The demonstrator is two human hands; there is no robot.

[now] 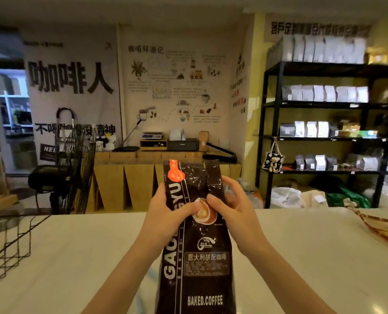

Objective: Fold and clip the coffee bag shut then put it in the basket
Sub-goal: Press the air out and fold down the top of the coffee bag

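A tall dark-brown coffee bag (195,268) with white lettering and an orange patch near its top stands upright in front of me over the white counter. My left hand (165,214) grips its upper left side, thumb pressed on the front. My right hand (231,207) grips the upper right side, thumb on the front beside the left thumb. The bag's top is crumpled and stands open above my hands. A black wire basket (9,243) sits at the counter's left edge. No clip is visible.
A white counter (75,257) stretches across the foreground. A woven tray (383,227) lies at its right edge. Beyond stand a black fan (75,164), a cardboard-fronted bench with a scale and printer, and black shelves (324,137) of bags.
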